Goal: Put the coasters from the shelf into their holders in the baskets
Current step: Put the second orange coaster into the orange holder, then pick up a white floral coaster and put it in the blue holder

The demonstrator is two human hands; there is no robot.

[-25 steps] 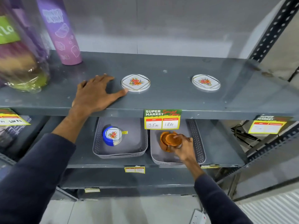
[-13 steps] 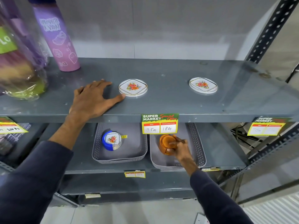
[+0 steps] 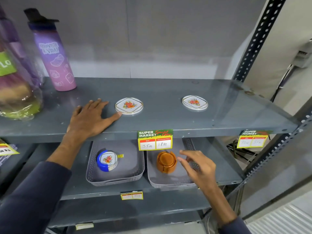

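Observation:
Two white floral coasters lie on the upper grey shelf (image 3: 168, 119): one at centre (image 3: 129, 105), one to the right (image 3: 194, 102). My left hand (image 3: 89, 118) rests flat on the shelf, its thumb tip touching the centre coaster's rim. On the lower shelf stand two grey baskets. The left basket (image 3: 125, 179) holds a blue holder (image 3: 106, 160) with floral coasters in it. The right basket (image 3: 168, 184) holds an orange holder (image 3: 166, 161) with orange coasters. My right hand (image 3: 196, 166) hovers just right of the orange holder, fingers apart, holding nothing.
A purple bottle (image 3: 54, 56) and a wrapped bundle (image 3: 15, 92) stand at the upper shelf's left. Price tags (image 3: 155, 140) hang on the shelf edge, partly hiding the right basket's back. A perforated upright (image 3: 258, 39) bounds the right side.
My right hand has let go of the orange holder and drawn back to the right, fingers spread. The left hand stays flat by the centre coaster. The view moved closer.

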